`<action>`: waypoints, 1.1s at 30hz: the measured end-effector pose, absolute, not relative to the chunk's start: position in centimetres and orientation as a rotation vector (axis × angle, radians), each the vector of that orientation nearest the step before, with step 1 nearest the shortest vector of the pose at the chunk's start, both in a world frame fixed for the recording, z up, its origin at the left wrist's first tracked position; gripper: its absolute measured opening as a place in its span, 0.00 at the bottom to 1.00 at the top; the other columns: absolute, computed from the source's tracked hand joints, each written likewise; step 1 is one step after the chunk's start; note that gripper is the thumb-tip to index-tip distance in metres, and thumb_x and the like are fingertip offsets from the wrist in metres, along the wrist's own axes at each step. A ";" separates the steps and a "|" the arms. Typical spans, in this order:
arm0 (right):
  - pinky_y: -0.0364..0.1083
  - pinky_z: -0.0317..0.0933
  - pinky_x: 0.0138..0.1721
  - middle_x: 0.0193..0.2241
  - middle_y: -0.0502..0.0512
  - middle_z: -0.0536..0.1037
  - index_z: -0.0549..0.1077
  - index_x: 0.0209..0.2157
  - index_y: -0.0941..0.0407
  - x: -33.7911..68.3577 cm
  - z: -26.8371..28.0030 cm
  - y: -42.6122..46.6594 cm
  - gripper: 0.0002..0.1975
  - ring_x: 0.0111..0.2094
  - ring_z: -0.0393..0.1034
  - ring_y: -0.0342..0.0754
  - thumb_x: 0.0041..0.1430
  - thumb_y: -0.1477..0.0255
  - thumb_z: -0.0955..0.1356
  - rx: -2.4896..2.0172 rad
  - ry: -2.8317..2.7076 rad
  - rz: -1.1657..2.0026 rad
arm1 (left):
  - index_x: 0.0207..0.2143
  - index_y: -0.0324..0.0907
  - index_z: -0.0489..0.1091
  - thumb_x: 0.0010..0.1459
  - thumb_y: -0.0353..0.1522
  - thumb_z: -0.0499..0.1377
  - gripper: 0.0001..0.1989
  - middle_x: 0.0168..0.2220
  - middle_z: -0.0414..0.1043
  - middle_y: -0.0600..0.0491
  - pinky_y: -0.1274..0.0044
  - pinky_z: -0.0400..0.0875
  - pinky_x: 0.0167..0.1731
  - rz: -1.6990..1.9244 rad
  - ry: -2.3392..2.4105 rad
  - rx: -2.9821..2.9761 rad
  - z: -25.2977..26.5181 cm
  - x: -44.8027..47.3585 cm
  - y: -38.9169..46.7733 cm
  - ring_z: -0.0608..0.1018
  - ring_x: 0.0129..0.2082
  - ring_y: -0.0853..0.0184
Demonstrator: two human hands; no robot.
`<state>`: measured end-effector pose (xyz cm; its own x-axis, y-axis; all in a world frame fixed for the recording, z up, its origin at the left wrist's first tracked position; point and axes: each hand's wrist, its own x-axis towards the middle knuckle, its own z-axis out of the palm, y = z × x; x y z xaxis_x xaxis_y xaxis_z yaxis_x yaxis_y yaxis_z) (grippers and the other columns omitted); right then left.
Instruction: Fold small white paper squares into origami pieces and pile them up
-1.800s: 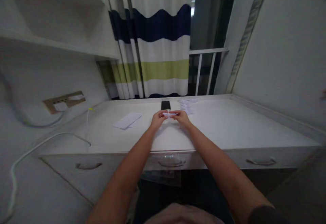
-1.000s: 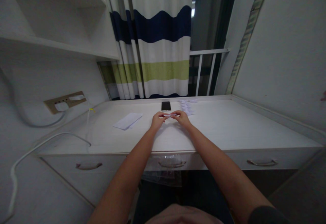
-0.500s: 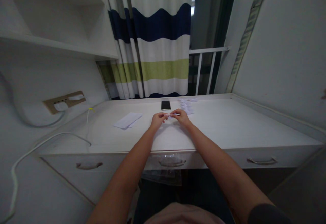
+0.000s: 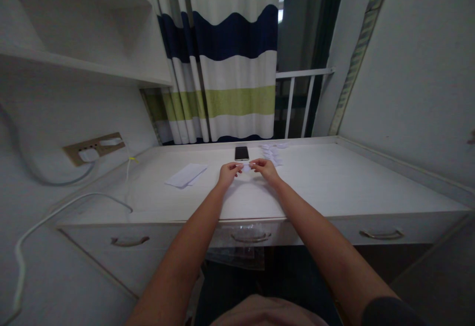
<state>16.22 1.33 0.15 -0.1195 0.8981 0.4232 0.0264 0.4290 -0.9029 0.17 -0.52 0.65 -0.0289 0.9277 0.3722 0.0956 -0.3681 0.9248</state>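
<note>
Between my two hands is a small piece of white paper (image 4: 246,167), held up just above the desk. My left hand (image 4: 229,172) pinches its left end and my right hand (image 4: 264,168) pinches the right end. The fingers partly cover the paper, so its exact folds cannot be made out. Just beyond my right hand lie several small folded white papers (image 4: 272,154) in a row. A black phone (image 4: 241,153) lies flat behind the held paper. Left of my left hand, flat white paper sheets (image 4: 186,175) rest on the desk.
The white desk (image 4: 334,182) has drawers with metal handles along its front. A white cable (image 4: 92,195) runs over the left side from a wall socket (image 4: 94,149). A striped curtain (image 4: 237,69) hangs behind the desk, and a shelf (image 4: 81,69) juts out at upper left.
My hands have moved slightly apart, with more of the white paper showing between the fingertips. The phone, sheets and folded papers have stayed where they were.
</note>
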 end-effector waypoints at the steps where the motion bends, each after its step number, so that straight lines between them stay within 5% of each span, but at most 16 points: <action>1: 0.43 0.61 0.29 0.23 0.53 0.76 0.75 0.26 0.58 16.2 0.2 1.3 0.15 0.26 0.69 0.44 0.38 0.62 0.71 -0.855 -1.487 0.948 | 0.26 0.37 0.75 0.42 0.35 0.62 0.10 0.22 0.72 0.52 0.81 0.60 0.20 1.486 1.103 1.520 0.7 0.1 -0.5 0.71 0.22 0.71; 33: 0.42 0.61 0.25 0.20 0.52 0.75 0.73 0.25 0.58 16.2 0.6 0.6 0.18 0.26 0.72 0.46 0.34 0.59 0.73 -0.861 -1.465 1.031 | 0.31 0.34 0.73 0.49 0.35 0.61 0.12 0.23 0.73 0.51 0.80 0.72 0.29 1.379 0.899 1.187 0.6 0.5 -0.5 0.77 0.25 0.70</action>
